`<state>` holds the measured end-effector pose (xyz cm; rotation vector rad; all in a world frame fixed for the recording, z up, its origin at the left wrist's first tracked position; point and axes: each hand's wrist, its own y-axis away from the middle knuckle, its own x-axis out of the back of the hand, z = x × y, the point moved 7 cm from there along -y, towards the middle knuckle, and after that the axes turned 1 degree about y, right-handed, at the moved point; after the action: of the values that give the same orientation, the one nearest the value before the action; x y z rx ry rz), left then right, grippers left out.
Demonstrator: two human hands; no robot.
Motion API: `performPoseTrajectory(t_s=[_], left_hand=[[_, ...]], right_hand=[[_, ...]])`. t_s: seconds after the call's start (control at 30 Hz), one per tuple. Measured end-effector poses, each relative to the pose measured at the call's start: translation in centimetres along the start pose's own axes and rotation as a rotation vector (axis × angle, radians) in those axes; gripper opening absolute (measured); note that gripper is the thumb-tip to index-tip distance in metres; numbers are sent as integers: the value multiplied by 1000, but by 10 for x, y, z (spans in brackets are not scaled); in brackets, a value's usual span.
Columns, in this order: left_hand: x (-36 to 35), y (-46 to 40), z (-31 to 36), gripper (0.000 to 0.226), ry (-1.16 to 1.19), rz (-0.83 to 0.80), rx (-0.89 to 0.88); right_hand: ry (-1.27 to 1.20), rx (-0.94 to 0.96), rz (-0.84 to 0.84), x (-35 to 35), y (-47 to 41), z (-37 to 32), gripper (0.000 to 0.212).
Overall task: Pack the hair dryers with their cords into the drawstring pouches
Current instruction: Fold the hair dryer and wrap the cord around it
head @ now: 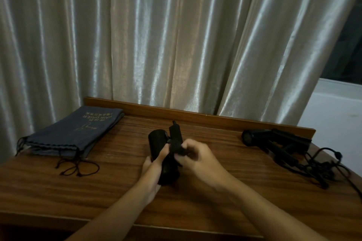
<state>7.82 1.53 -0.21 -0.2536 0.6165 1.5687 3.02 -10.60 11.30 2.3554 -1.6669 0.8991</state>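
1. At the lower centre of the frame, the left hand (pixel 154 162) is wrapped around the barrel of a black, matte plastic folding hair dryer (pixel 166 150), fingers curled shut on it, holding it just above the brown wood-grain table (pixel 117 182).
2. The right hand (pixel 195 159) is closed in a pinch at the dryer's handle, which stands upright toward the middle of the frame. What lies between the fingertips is too dark to tell; it looks like the cord or a strap being gathered against the handle.
3. The step in hand appears to be bundling the cord onto this dryer before bagging. To do it well, keep the left grip firm so the body does not twist, and lay the cord in even, snug loops without kinking it at the handle's base.
4. Tuck the plug end under the loops so nothing trails once the bundle is released.
5. The stack of dark blue-grey fabric drawstring pouches (pixel 74 133) with gold lettering lies flat at centre left, well apart from the hands, its black strings (pixel 78 168) loose on the table. None looks opened yet.
6. A second black hair dryer (pixel 274 141) rests at centre right with its black cord (pixel 317 166) in a loose tangle beside it; that one will need untangling first.
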Motion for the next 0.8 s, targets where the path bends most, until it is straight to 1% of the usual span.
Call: performPoseTrajectory(t_s=[0.1,0.2,0.23,0.27,0.33,0.47,0.6,0.7,0.77,0.8], left_hand=[[-3,1,-1,90,-64,-50,-3],[-2,-1,-2,87,-56,-60,5],[-1,-2,-3,84,-42,-65,11],[-1,-3,-3,80,-29,-74,16],[0,-4,-4,77,-14,-86,25],[2,-7,-5,79,-25,-99,30],[2,-8,-6,91,-84,-105,0],[0,-4,-3,88,-140,-121,-58],[-2,-1,-1,85,-165,-114,-97],[-2,0,-1,84,-169,-108,-107]], right_hand=[[-220,-11,171,20,-8,-3,6],[-532,7,267,27,-11,-1,18],[-595,7,323,30,-10,2,24],[-607,3,390,34,-8,6,27],[-539,-8,510,42,-3,14,24],[-421,-89,635,50,4,37,24],[-408,-216,718,55,6,58,33],[-408,-301,773,62,7,67,40],[-471,-400,749,62,5,78,41],[-498,-461,702,58,4,83,40]])
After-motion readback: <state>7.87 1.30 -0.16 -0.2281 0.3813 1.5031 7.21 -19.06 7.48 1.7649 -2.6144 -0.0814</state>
